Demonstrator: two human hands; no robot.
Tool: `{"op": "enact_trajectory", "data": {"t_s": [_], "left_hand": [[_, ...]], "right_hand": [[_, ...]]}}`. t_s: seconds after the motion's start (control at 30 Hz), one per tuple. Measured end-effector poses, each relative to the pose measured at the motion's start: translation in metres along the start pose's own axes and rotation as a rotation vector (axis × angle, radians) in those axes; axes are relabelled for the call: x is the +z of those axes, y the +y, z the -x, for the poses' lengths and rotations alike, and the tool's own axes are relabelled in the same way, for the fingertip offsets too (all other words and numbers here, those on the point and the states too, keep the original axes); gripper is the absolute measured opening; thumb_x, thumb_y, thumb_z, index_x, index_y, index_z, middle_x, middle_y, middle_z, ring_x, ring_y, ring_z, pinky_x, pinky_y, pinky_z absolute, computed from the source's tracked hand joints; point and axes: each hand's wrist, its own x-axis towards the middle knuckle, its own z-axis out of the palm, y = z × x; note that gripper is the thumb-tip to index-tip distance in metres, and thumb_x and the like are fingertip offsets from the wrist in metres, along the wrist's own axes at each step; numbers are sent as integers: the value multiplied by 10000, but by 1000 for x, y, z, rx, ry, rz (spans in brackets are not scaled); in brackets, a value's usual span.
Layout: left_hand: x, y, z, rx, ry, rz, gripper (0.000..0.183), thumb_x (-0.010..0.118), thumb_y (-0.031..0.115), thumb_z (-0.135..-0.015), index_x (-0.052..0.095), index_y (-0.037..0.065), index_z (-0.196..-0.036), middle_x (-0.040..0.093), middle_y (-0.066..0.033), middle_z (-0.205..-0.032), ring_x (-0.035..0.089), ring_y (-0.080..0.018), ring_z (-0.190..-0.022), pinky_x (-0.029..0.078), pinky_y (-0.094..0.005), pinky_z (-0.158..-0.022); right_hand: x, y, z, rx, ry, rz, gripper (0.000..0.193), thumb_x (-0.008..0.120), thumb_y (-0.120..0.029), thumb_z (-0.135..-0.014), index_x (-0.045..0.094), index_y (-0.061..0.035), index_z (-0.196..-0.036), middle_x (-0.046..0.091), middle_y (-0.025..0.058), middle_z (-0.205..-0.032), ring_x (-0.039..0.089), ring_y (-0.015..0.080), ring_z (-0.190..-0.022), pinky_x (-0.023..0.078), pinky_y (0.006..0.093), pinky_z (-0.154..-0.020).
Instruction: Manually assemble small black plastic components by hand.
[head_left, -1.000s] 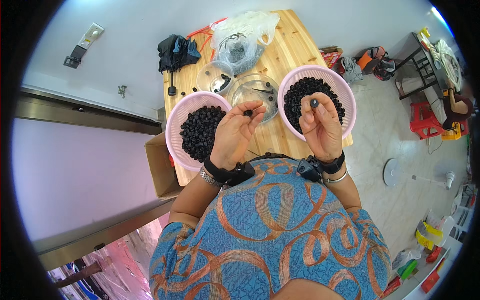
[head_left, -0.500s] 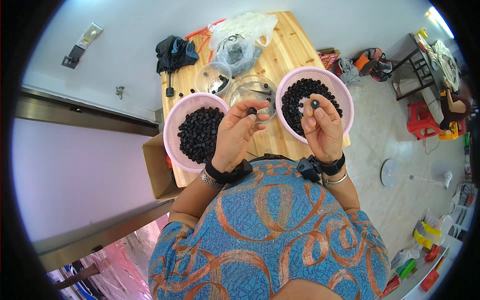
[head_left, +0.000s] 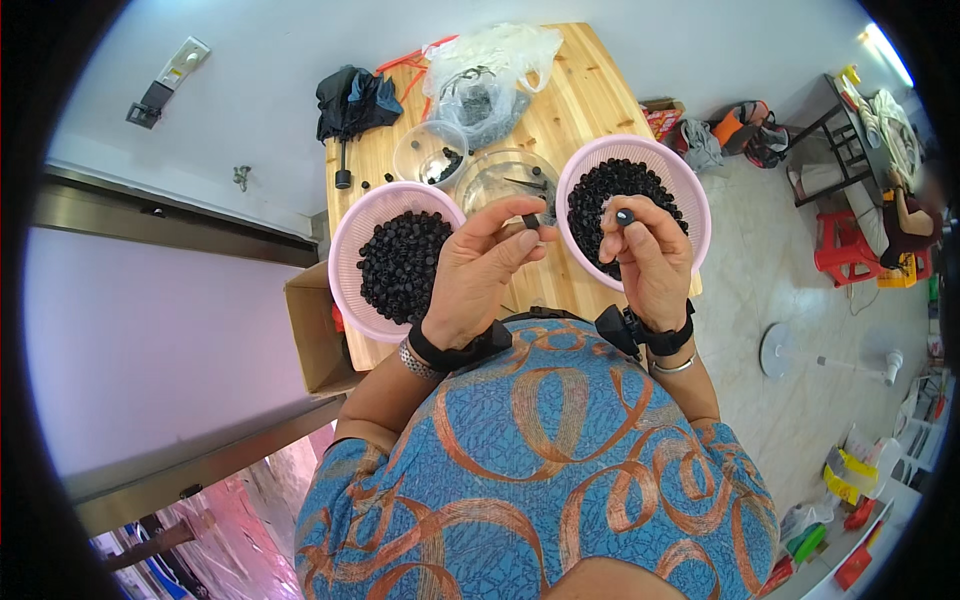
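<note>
View from above of a person seated at a wooden desk. The left hand is raised over the desk, its fingers pinched on a small black piece held between thumb and forefinger. The right hand is raised just beside it, over the near rim of the right basket, its fingers grasping a small dark cap at the fingertips. The two hands are near each other but apart, and each wrist bears a black strap.

Two pink baskets stand on the desk. The left basket lies beside the left hand and holds a heap of small black parts. The right basket lies under and beyond the right hand and holds a similar black heap.

Between the baskets, beyond the hands, stands a clear bowl with a few dark pieces in it. A smaller clear tub stands just behind it to the left. At the far edge of the desk lie a clear plastic bag and a black folded umbrella. A cardboard box stands on the floor beside the desk, to the left.
</note>
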Motion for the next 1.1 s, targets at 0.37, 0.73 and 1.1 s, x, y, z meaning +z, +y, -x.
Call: {"op": "enact_trajectory", "data": {"t_s": [0.37,0.73,1.1], "left_hand": [[11,-2,0,2,-45,-55,251,533,34,-867,502,5,-1114,583,-114,-1072,592,-153,-917,493,-255,-775],[13,-3,-1,-14,-64,-32,258,541,29,-861,516,8,-1117,575,-116,-1111,590,-155,-939,492,-249,-781],[15,4,-4,-73,-47,170,287,510,13,-875,504,16,-1162,557,-93,-1127,580,-155,-968,489,-255,-808]], "right_hand": [[2,-1,0,80,18,-100,257,486,-50,-895,522,48,-1129,590,112,-925,565,117,-727,478,241,-672],[-6,-4,-2,123,53,-312,256,506,-30,-870,524,22,-1120,584,115,-888,559,105,-685,482,223,-609],[7,-8,-4,92,155,-68,175,542,-8,-839,546,24,-1011,584,70,-787,506,66,-602,424,187,-539]]}}
